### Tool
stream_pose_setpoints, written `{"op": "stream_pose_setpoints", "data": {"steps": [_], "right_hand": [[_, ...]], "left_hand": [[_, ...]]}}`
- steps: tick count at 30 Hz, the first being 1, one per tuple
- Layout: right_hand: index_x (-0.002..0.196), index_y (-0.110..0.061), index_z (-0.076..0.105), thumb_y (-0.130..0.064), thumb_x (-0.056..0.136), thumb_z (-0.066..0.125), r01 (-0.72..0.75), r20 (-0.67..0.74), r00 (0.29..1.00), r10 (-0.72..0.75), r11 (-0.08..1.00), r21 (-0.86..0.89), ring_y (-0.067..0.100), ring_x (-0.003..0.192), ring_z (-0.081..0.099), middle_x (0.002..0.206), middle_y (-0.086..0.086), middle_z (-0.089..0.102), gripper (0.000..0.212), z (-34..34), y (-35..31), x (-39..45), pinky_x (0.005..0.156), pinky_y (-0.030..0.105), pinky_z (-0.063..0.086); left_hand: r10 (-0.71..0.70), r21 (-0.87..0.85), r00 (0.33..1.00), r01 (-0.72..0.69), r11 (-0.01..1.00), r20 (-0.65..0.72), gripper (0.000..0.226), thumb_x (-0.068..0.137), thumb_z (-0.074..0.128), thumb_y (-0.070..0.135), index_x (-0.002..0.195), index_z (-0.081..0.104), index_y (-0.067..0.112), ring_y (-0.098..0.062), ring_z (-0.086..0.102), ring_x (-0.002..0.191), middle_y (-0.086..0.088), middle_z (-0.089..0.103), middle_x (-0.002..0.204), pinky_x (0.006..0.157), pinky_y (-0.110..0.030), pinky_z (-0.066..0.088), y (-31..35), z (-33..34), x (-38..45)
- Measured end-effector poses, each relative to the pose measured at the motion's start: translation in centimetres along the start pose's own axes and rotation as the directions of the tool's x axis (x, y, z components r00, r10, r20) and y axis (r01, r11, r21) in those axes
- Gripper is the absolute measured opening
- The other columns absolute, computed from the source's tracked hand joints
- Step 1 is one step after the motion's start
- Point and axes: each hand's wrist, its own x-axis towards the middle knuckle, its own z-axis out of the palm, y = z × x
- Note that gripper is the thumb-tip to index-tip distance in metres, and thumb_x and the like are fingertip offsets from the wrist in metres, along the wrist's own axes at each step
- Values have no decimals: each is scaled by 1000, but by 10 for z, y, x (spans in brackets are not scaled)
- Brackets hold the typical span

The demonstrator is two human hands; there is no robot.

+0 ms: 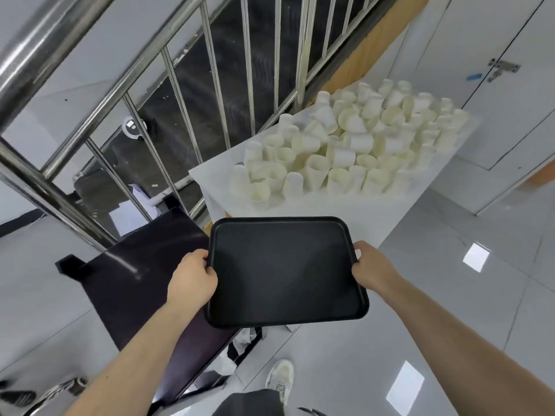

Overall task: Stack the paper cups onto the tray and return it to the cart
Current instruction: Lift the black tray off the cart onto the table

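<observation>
Holding black tray (282, 271) in both grips, left hand (192, 277), right hand (374, 270), paper cups (345, 142) heaped on table (345, 211) ahead, railing (99, 109) left

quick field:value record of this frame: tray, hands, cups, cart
tray: black tray, empty, held in the air by both short edges
left hand: left hand, grip on the tray's left edge
right hand: right hand, grip on the tray's right edge
cups: loose paper cups heaped on the white table, none stacked on the tray
cart: black cart, left of the tray, beside the metal railing
</observation>
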Motion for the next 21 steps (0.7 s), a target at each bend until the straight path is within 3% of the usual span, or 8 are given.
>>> {"op": "stream_pose_setpoints", "data": {"steps": [13,17,21], "right_hand": [[139,-18,41,-3,88,41,141,71,988,-136,987,-75,24,88,59,101,6,63,53,-62,3,112,72,32,47],[139,-17,41,-4,90,43,229,116,970,-216,966,-120,25,95,61,111,8,64,51,-78,16,150,77,33,48],[140,-17,40,-3,90,42,334,193,934,-299,926,-178,24,94,59,105,5,61,51,-96,28,185,82,35,51]], "left_hand": [[-118,-63,991,114,992,-65,33,87,48,8,116,59,21,-17,59,77,-4,61,100,65,-33,50,58,44,30],[-198,-58,974,192,980,-109,24,87,47,8,104,59,22,-17,59,75,-1,61,94,66,-37,54,84,71,26],[-341,-57,932,336,940,-121,20,87,44,7,96,56,20,-18,57,71,-1,60,85,58,-33,48,111,108,8]]}}
